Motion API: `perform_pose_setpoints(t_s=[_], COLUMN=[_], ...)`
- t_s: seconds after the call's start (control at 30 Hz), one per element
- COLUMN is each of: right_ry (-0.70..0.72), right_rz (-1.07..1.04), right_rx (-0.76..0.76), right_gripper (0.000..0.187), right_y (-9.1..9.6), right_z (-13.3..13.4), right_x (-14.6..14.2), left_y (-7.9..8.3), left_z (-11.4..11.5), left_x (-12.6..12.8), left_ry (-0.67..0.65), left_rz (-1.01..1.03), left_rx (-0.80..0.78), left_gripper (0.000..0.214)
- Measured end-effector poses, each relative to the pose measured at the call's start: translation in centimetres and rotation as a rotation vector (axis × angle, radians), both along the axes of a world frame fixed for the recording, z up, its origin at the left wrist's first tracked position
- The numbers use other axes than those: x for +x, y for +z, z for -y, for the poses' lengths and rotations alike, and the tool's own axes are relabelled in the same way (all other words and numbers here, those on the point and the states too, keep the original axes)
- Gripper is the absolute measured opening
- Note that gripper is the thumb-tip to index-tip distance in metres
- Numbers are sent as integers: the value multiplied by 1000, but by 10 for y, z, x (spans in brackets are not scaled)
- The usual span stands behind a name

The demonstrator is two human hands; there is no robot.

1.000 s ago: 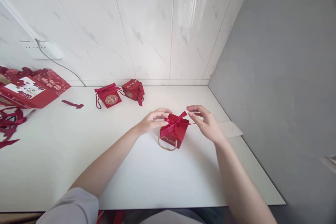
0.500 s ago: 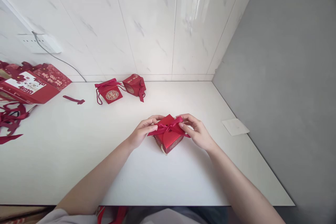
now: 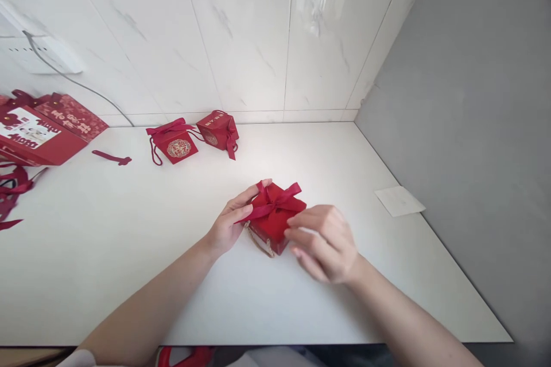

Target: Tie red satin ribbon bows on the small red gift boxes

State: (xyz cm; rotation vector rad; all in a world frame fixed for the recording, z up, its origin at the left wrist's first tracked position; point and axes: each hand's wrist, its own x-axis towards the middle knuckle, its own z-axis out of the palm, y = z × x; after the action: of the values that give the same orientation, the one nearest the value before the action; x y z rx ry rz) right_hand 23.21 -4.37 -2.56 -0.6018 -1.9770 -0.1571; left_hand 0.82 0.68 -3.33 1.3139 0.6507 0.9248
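Observation:
A red gift box rests on the white tabletop in front of me, with a dark red ribbon bow tied across its top. Twisted gold cord hangs along its front left side. My left hand grips the box at its left, thumb near the ribbon's end and fingers along the far side. Slightly blurred, my right hand hovers by the box's right front corner. Its fingers are bent and apart, and nothing shows in them. Whether a fingertip touches the box I cannot tell.
Two red boxes with ribbons, one beside the other, stand near the tiled wall. A dark red strip lies left of them. Farther left are a large red box and loose ribbons. White paper lies at the right edge.
My right hand has let go of the ribbon and moved toward me, to the box's front right. My left hand stays on the box. The view has shifted slightly.

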Motion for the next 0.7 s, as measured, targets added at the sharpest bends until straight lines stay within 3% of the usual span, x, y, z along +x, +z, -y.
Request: perform_pose_setpoints(t_s=[0.1, 0.2, 0.33, 0.47, 0.57, 0.7], right_ry=[32, -37, -80, 73, 227, 399], right_rz=[116, 186, 231, 107, -84, -305], right_rx=[34, -32, -169, -291, -467, -763], right_gripper=[14, 13, 30, 46, 43, 36], right_y=[2, -1, -6, -7, -5, -1], right_z=[7, 5, -2, -2, 1, 3], right_x=[-11, -18, -19, -18, -16, -15], left_y=[0, -3, -8, -12, -14, -11], left_z=[6, 11, 12, 10, 11, 16], left_x=[6, 7, 4, 5, 8, 13], left_ry=[-9, 4, 29, 65, 148, 320], left_rz=[5, -82, -149, -80, -82, -170], left_rx=[75, 174, 270, 227, 217, 321], left_gripper=[56, 57, 60, 60, 54, 57])
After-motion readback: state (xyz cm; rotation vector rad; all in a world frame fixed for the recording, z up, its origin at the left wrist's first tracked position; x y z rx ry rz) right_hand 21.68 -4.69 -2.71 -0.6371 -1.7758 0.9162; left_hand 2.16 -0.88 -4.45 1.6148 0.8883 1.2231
